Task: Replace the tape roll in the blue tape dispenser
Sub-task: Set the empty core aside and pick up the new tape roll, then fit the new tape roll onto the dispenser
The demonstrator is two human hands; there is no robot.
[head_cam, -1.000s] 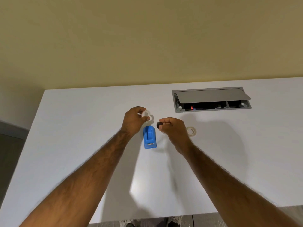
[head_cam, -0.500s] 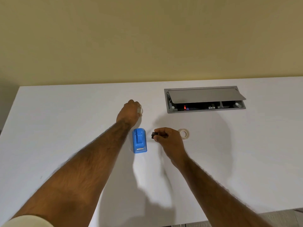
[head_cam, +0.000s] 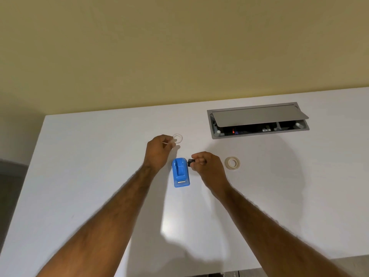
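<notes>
The blue tape dispenser (head_cam: 180, 172) stands on the white table (head_cam: 99, 176), its slot bare. My left hand (head_cam: 158, 151) hovers just behind and left of it, fingers loosely apart. The fingertips are beside a thin, clear, used-up tape ring (head_cam: 177, 138) that lies flat on the table. My right hand (head_cam: 208, 168) pinches a small black spindle (head_cam: 191, 162) close to the dispenser's right side. A fuller, cream-coloured tape roll (head_cam: 232, 163) lies flat on the table to the right of my right hand.
A grey cable box (head_cam: 257, 120) with its flap raised is set into the table at the back right. A yellow wall runs behind the table. The table's left edge drops to the floor (head_cam: 10, 186).
My left hand carried the thin ring away from the dispenser, set it on the table behind it and has drawn back. My right hand keeps the black spindle beside the dispenser.
</notes>
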